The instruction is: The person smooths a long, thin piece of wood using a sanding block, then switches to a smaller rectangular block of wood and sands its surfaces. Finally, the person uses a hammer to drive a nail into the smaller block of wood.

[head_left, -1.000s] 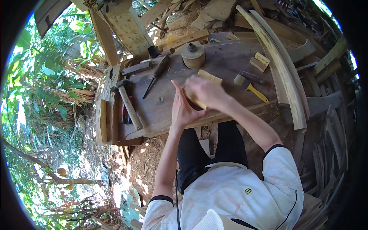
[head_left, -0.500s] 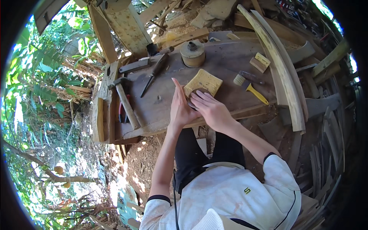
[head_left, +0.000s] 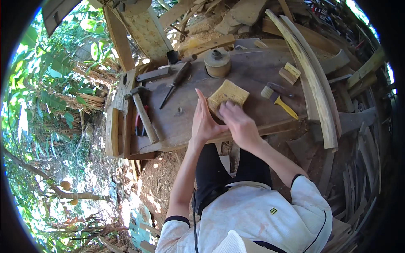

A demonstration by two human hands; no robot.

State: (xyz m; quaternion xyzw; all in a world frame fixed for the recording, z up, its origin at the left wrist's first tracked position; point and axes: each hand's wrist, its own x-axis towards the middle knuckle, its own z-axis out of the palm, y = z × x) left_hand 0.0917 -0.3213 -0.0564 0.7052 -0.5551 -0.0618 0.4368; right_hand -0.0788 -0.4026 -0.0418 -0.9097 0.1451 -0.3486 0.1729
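Observation:
A pale yellow wooden block (head_left: 232, 93) with curved-in sides lies near the front edge of the workbench (head_left: 185, 122). Along its left side stands my left hand (head_left: 204, 124), fingers stretched out together and thumb spread toward the right. My right hand (head_left: 241, 126) is over the block's near part, its fingers bent down and smeared by motion. Whatever is under those fingers is hidden. A flat brush (head_left: 276, 101) with a yellow handle rests to the right, beside a dark-handled tool (head_left: 280, 88).
Left on the bench are a hammer (head_left: 144, 116), red-handled pliers (head_left: 138, 122), a dark-handled pointed tool (head_left: 173, 86) and a grey bar (head_left: 153, 74). A round can (head_left: 217, 65) stands behind the block. Two small wood pieces (head_left: 290, 73) and long curved strips (head_left: 310, 80) lie right.
My right hand has drawn slightly back and right, uncovering more of the block. The dark round thing under its fingers no longer shows. My left hand keeps its pose; the whole view has shifted slightly.

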